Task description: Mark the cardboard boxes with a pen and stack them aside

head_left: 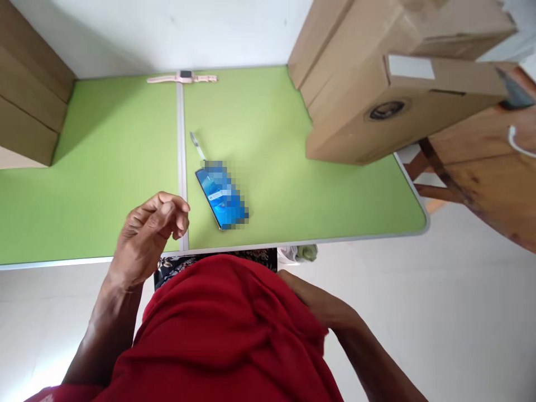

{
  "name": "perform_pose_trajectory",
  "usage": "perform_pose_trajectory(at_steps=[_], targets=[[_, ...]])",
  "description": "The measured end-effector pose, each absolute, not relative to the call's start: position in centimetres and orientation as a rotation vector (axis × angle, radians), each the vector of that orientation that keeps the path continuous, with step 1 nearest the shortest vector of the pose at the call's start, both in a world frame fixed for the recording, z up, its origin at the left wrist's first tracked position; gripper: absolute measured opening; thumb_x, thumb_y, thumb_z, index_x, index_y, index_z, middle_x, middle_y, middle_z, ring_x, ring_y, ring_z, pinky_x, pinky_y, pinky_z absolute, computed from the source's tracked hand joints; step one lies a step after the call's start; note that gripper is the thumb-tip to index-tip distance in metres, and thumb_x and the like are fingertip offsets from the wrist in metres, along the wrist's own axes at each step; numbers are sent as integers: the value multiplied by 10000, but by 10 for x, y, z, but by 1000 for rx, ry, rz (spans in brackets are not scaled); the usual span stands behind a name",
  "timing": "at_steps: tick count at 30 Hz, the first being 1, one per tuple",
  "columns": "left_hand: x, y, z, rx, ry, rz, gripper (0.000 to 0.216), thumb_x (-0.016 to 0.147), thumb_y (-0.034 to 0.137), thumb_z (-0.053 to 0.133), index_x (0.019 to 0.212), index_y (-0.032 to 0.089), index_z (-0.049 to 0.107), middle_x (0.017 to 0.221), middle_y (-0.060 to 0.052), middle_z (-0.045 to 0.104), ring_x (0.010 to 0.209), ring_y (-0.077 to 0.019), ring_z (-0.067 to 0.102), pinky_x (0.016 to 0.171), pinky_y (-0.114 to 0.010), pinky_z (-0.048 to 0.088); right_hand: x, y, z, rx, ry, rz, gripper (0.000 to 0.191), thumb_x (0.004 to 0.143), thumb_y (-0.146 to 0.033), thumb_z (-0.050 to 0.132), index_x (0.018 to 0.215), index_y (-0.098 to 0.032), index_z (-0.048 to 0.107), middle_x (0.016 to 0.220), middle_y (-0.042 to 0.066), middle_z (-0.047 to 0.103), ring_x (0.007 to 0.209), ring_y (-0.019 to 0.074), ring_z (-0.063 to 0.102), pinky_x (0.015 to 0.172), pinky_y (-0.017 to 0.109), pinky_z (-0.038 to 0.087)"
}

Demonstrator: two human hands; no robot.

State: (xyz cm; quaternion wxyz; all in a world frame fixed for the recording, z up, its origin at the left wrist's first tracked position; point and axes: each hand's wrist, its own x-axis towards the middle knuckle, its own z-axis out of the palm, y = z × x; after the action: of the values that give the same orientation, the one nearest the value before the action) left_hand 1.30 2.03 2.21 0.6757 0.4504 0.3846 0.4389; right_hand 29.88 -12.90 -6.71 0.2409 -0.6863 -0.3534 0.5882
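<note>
My left hand (153, 231) hovers above the front of the green table, just left of the phone. Its fingers are curled in and the thumb presses against the index finger; whether anything small lies between them is hidden. A phone (213, 195) lies tilted on the table with its blue screen lit, part of it blurred out. Beyond its top end lies a thin pale, pen-like stick (196, 146). My right arm bends in to my waist, where the red shirt hides my right hand, so its fingers do not show.
A pink-strapped smartwatch (186, 76) lies along the table's back edge by the wall. Cardboard boxes (352, 106) are stacked at the right, others (31, 106) at the far left. A pale seam (181, 139) crosses the green table (268, 206). Wooden furniture (486, 162) stands beyond the right end.
</note>
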Motion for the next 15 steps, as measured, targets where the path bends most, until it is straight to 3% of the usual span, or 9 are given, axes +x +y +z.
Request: perform_pose_trajectory(at_steps=[4,8,11,15], targets=[[-7,16,10,1122,965,1062,256,976,431,747,938,181,784,707,0,621,645,-117,509,613,-226,416,323,-115,-84,-1864,-1216,1730,257,708,-445,681,584,-232,607,703,19,707,686,206,599,592,293,466],[-35,12,-5,1151,1107,1078,319,1006,500,678,980,189,745,714,17,590,662,-127,488,650,-250,409,365,-105,-78,-2091,-1380,1589,367,722,-550,617,523,-274,480,462,25,552,416,182,458,447,311,322],[-48,16,-19,1172,1217,1111,360,989,531,675,958,176,727,723,16,585,655,-131,488,638,-258,404,365,-86,-52,-2060,-1725,1402,374,799,-557,566,568,-274,490,506,38,583,450,201,491,513,342,351],[-49,23,-37,1206,1289,1185,404,967,560,666,940,160,718,708,6,610,620,-129,519,603,-254,410,302,-39,-14,-1630,-2021,1382,453,1010,-566,400,676,-273,487,632,25,623,607,218,587,643,349,432]])
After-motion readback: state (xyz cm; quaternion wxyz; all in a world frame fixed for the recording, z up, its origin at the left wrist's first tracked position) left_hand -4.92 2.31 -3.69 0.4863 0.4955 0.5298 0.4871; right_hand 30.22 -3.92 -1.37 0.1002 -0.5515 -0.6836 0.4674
